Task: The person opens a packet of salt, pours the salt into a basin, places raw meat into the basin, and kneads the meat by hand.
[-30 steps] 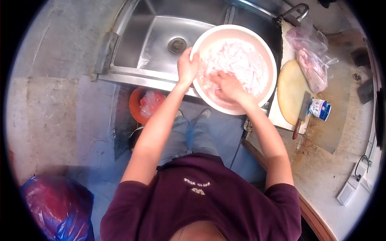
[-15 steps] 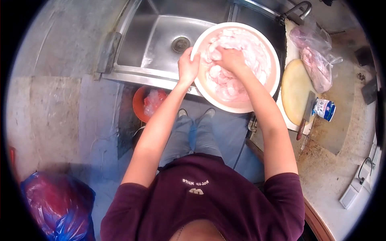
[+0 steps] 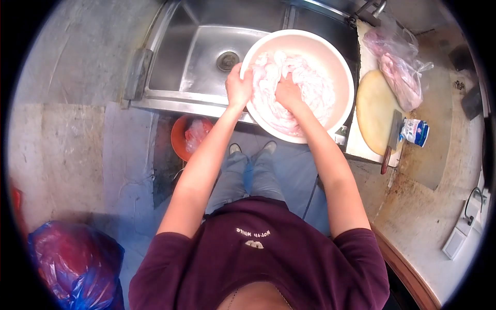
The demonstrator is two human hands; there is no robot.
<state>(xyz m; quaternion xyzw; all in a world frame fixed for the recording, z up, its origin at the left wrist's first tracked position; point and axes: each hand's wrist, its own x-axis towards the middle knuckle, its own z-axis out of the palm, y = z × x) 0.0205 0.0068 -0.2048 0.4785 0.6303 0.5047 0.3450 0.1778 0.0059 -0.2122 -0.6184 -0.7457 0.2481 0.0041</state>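
Note:
A big round white basin point(image 3: 341, 77) rests over the right part of the steel sink and its front edge. Wet, pale pink pieces that look like raw meat point(image 3: 316, 85) lie in it, heaped toward the left side. My left hand point(image 3: 239, 88) is closed on the basin's left rim. Inside the basin, my right hand point(image 3: 288, 93) is pushed into the middle of the pale meat. Its fingertips are buried there, so I cannot see how they are bent.
The sink point(image 3: 209, 49) has a drain point(image 3: 227, 61) left of the basin. To the right are a round cutting board point(image 3: 376, 108), a cleaver point(image 3: 393, 137), bagged meat point(image 3: 400, 80) and a blue-white packet point(image 3: 415, 132). An orange bucket point(image 3: 180, 142) stands below; a full plastic bag point(image 3: 77, 263) sits lower left.
My right hand has moved from the basin's upper left to its middle, and the meat has shifted leftward, baring more of the right wall. My left hand stays on the rim.

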